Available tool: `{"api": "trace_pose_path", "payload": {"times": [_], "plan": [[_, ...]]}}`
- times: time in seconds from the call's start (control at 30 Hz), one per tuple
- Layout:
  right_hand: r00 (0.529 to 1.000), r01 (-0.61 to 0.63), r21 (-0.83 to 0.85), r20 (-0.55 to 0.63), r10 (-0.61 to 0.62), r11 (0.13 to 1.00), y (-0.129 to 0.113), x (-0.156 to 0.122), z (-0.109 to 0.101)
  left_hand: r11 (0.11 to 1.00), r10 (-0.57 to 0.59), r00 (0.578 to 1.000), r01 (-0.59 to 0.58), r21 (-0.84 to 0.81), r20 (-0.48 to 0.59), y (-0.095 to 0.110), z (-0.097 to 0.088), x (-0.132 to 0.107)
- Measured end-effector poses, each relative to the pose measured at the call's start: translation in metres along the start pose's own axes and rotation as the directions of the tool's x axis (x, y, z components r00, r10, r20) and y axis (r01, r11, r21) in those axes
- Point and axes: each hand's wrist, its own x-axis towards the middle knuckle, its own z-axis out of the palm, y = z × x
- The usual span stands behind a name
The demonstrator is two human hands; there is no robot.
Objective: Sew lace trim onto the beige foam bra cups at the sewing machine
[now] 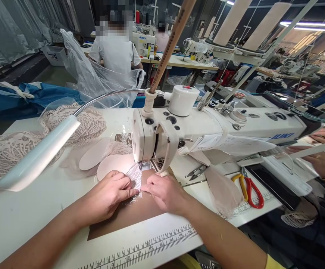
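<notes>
My left hand (pixel 109 196) lies on a small strip of pale lace (pixel 134 176), its fingers pressed down along the strip's left edge. Across from it, my right hand (pixel 165 192) presses the lace from the right, fingers together and curled. Both hands rest on a brown sheet (pixel 128 216) just in front of the needle of a white sewing machine (pixel 196 127). The lace runs under the presser foot (pixel 140 164). Behind my left hand lie pale cup-shaped pads (pixel 112 166).
A gooseneck lamp (pixel 39 155) reaches over the table's left. Heaped lace (pixel 8 149) lies far left. Thread snips (pixel 196 172) and red-and-yellow scissors (pixel 249 188) lie right of the machine. A ruler strip (pixel 151 248) edges the table. Another person's hands (pixel 323 162) are at right; a person (pixel 114 48) sits behind.
</notes>
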Motion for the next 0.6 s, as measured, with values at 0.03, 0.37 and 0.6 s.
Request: {"api": "trace_pose_path", "payload": {"times": [0.03, 0.37, 0.6], "plan": [[1.0, -0.009, 0.015, -0.01, 0.009, 1.0, 0.0, 0.0, 0.0, 1.0, -0.002, 1.0, 0.002, 0.002, 0.007, 0.0, 0.0, 0.0], [0.997, 0.01, -0.121, 0.078, -0.001, 0.993, -0.01, 0.003, -0.001, 0.997, -0.08, 0.994, 0.079, -0.008, -0.068, 0.002, 0.002, 0.006], [0.998, 0.023, -0.17, 0.065, -0.012, 0.985, -0.013, 0.003, -0.003, 0.981, -0.159, 0.985, 0.165, 0.106, -0.064, 0.003, 0.004, 0.02]]}}
